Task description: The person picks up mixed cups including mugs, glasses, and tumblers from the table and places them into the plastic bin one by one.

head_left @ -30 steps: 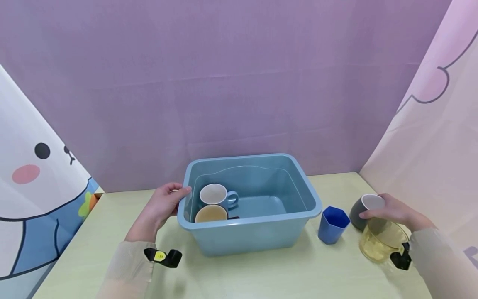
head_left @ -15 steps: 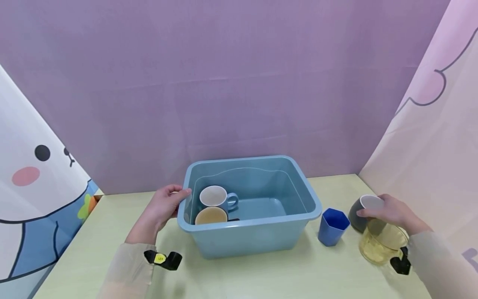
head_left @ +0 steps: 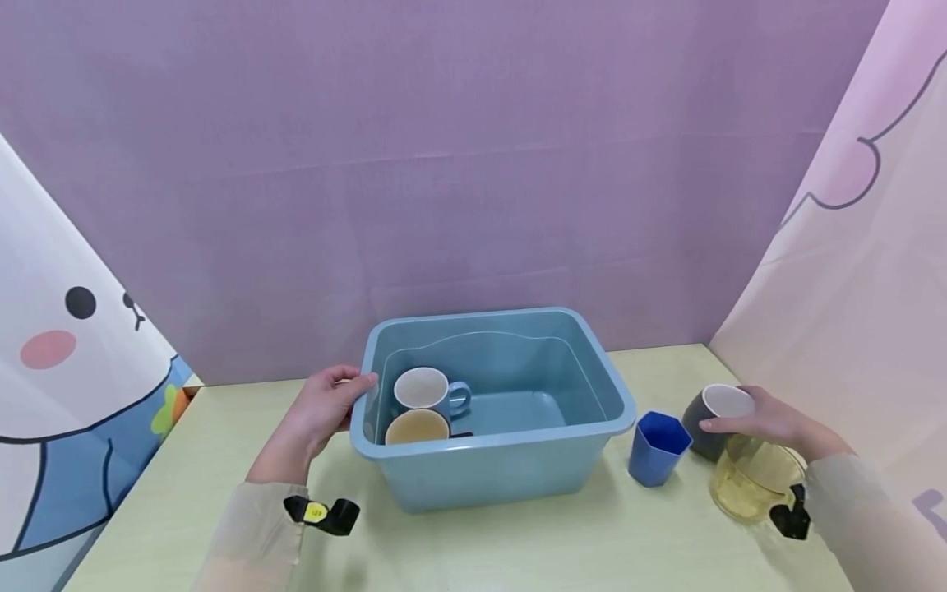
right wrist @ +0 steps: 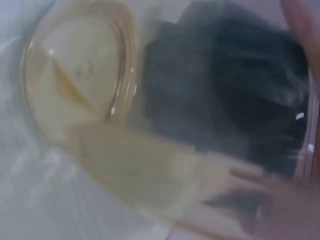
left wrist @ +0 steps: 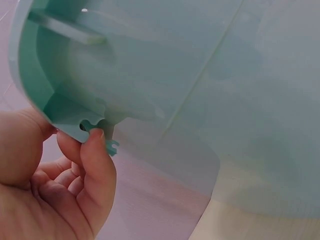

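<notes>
At the left end of a blue plastic tub (head_left: 488, 477), my left hand (head_left: 320, 415) grips the rim, thumb on top. The left wrist view shows its fingers (left wrist: 97, 160) curled under the tub's edge. On the right, my right hand (head_left: 780, 423) holds a dark grey cup (head_left: 698, 427) with a white inside, tilted slightly to the left. In front of that hand stands a clear yellow glass (head_left: 743, 493), which overlaps the grey cup in the blurred right wrist view. Left of the grey cup, close by, is a blue six-sided cup (head_left: 651, 462).
Inside the tub, at its left end, are a blue mug (head_left: 423, 385) with a white inside and a cup with a beige inside (head_left: 417, 426). A purple cloth (head_left: 473, 205) hangs behind the pale table (head_left: 518, 551), with printed cloths on both sides.
My right hand has shifted a little left with the grey cup, bringing it nearer the blue six-sided cup. The left hand keeps its grip on the tub.
</notes>
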Demonstrator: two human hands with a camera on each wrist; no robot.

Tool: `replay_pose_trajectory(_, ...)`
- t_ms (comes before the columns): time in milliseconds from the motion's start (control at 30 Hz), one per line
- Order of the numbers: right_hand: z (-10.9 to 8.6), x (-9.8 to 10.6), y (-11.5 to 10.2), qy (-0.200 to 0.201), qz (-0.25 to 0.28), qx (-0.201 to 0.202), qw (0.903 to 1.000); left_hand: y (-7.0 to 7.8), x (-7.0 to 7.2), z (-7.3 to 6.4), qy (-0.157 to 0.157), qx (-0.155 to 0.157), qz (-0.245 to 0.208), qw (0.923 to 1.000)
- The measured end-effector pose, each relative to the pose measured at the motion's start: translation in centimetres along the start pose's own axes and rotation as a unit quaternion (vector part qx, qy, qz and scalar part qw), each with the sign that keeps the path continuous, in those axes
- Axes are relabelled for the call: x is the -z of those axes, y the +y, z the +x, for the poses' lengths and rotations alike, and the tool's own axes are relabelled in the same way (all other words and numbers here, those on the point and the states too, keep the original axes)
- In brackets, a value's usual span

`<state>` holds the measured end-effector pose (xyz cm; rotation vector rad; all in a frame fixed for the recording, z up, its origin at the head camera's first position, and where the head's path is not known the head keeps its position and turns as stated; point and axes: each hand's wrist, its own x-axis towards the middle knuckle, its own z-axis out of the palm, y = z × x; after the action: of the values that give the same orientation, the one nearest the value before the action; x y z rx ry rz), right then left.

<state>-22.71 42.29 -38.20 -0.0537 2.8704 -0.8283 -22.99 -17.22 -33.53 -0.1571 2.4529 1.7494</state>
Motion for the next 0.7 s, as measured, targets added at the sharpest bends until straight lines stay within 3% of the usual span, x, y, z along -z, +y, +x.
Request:
replay_pose_trajectory(167,0.26,-0.31,0.23,0.017,-0.004,0.014,0.9997,0.00,0.03,0.03,-0.002,-0.001,-0.001,1.0000)
replay_pose_trajectory(467,0.40,-0.42,-0.05,0.047,-0.049,-0.023,0.9974,0.07,-0.04,-0.09,0.001,0.001,0.000,1.0000)
replay_pose_trajectory(700,0.47,-0.18,-0.26,0.025,-0.043,-0.021,0.9985,0.03,0.02,-0.09,0.001,-0.002,0.001,1.0000)
